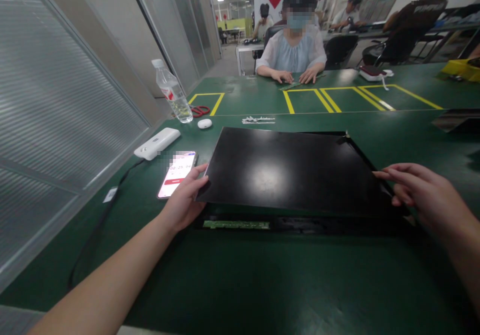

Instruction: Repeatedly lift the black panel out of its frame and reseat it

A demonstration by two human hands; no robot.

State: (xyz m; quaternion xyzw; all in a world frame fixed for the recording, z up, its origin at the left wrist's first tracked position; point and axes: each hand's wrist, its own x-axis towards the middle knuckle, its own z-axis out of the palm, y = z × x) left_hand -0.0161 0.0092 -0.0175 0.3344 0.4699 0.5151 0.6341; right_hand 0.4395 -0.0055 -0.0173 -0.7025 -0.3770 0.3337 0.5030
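Black glossy panel [288,170] (near edge lifted off a dark frame [300,224]) on green table [262,285], held between the hands. Left hand [183,200] pinches its left corner; right hand [423,195] grips the right edge. Phone [177,173] just beyond left hand.

One black panel [292,170], one phone [177,173], one bottle [172,92] (clear plastic)

Left hand [183,202], right hand [423,195]: both bare. Forearms bare to the edge of view, sleeves out of sight.
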